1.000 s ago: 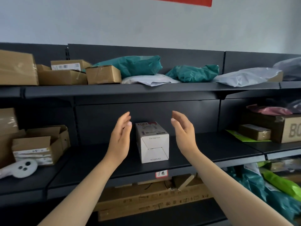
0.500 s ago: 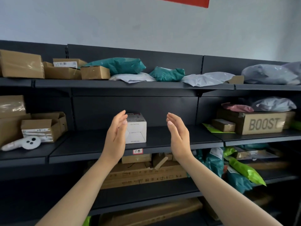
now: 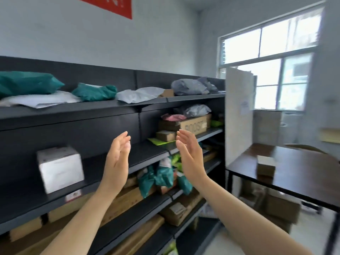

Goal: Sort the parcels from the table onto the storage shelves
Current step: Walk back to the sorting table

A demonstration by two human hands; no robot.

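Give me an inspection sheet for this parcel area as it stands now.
Surface: dark table at right, blurred.
Job's things: one small box stands on the table; white box sits on the shelf below the top one; storage shelves hold bags and cartons.
Clutter: brown cartons under the table.
Hands: left hand and right hand open, palms facing, holding nothing.
Cables: nothing seen.
Surroundings: window behind the table, white panel at the shelf end, red banner on the wall.
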